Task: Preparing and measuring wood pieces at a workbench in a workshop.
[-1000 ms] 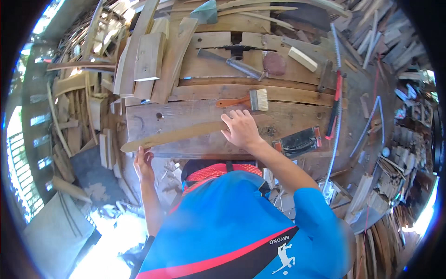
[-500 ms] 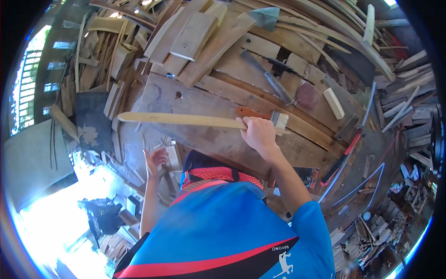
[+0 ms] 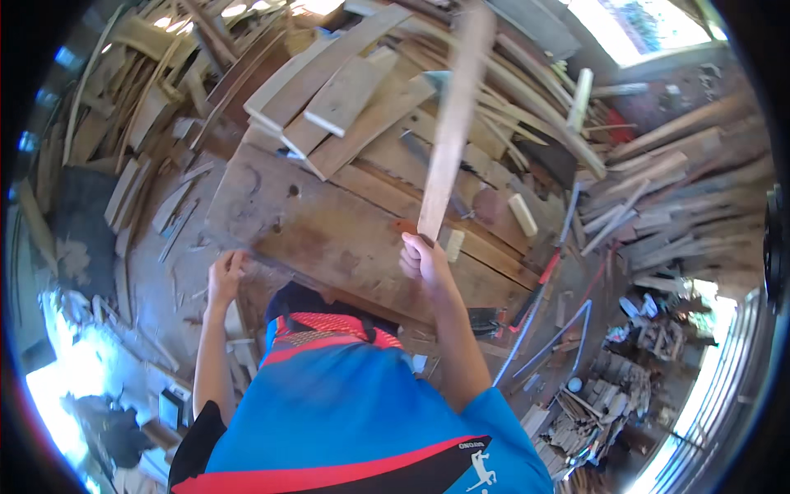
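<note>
Right hand (image 3: 423,258) clamps wooden strip (image 3: 450,144) by one end, seemingly to clear the bench (image 3: 317,222); left hand (image 3: 225,278) empty, fingers loosely apart.

Beyond the grip, the long, flat, pale-wood slat (image 3: 453,136) blurs toward the upper edge; whether its far end is cut off cannot be determined. Its near end is concealed within the right hand (image 3: 425,262). Behind the grip, slat and hand partly cover the orange-handled, cream-bristled brush (image 3: 455,245). Farther beyond, the slat hides the middle of a long grey tool (image 3: 415,146).
</note>
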Demonstrator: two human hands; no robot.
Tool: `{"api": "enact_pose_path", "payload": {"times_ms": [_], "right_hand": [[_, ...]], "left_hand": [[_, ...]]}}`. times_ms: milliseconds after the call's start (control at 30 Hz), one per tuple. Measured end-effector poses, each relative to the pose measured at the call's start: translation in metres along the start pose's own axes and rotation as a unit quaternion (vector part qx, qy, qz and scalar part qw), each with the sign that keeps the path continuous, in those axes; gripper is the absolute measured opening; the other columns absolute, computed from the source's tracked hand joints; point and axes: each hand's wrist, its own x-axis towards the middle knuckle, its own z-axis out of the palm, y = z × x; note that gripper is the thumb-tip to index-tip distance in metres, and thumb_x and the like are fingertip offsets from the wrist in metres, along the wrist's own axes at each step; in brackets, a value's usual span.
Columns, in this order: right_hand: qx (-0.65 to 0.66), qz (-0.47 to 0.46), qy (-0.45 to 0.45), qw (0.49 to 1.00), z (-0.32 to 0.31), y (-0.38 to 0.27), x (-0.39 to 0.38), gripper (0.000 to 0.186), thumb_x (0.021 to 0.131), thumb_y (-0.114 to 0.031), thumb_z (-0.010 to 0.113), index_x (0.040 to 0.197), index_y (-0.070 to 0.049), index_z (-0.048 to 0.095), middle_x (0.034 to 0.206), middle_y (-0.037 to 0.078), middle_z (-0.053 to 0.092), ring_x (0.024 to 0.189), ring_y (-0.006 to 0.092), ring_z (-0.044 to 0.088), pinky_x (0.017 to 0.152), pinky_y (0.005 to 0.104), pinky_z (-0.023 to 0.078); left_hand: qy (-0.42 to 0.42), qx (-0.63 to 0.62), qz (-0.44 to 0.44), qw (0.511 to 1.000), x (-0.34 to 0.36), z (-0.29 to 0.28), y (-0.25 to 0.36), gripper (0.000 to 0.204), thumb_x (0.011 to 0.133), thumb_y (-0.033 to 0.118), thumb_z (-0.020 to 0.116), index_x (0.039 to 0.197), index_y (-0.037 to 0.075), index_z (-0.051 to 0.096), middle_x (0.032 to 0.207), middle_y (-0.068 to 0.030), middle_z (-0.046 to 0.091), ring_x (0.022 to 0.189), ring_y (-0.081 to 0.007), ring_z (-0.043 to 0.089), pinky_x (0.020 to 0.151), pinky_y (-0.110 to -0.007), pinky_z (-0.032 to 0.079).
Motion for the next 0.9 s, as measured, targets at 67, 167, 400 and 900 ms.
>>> {"api": "enact_pose_path", "payload": {"times_ms": [67,167,400,900], "right_hand": [[0.145,-0.01,-0.094,0.985,0.011,-0.001,0.005,0.054,0.106,-0.031,0.051,0.058,-0.022,0.029,0.05,-0.008,0.023,0.042,0.0075,0.018,0.042,0.0283,0.014],[0.217,-0.038,-0.105,0.97,0.027,0.006,0.016,0.053,0.105,-0.031,0.049,0.057,-0.023,0.028,0.05,-0.008,0.021,0.04,0.0079,0.018,0.04,0.0275,0.015],[0.221,-0.078,-0.09,0.968,0.067,0.025,0.004,0.054,0.105,-0.03,0.048,0.057,-0.022,0.026,0.049,-0.008,0.02,0.039,0.0077,0.019,0.039,0.0272,0.015],[-0.1,-0.08,0.061,0.99,0.001,-0.03,-0.053,0.055,0.103,-0.038,0.06,0.058,-0.018,0.035,0.053,-0.004,0.035,0.04,0.0098,0.032,0.041,0.031,0.026]], "left_hand": [[-0.001,-0.021,-0.005,1.0,0.003,-0.016,-0.018,0.035,0.107,0.029,0.057,0.11,-0.001,0.075,0.092,-0.0065,0.076,0.071,-0.01,0.064,0.063,-0.026,0.049],[0.012,-0.021,0.014,1.0,0.002,-0.033,-0.03,0.028,0.104,0.022,0.059,0.106,-0.001,0.076,0.086,-0.0094,0.075,0.072,-0.0141,0.07,0.066,-0.029,0.054],[0.0,-0.011,0.073,0.997,0.032,-0.063,-0.035,0.027,0.104,0.02,0.059,0.108,-0.001,0.075,0.086,-0.0098,0.076,0.073,-0.014,0.069,0.066,-0.029,0.054],[0.02,-0.039,0.083,0.996,0.043,-0.115,-0.032,0.027,0.106,0.024,0.058,0.111,0.001,0.074,0.089,-0.0068,0.074,0.073,-0.011,0.066,0.066,-0.026,0.053]]}}
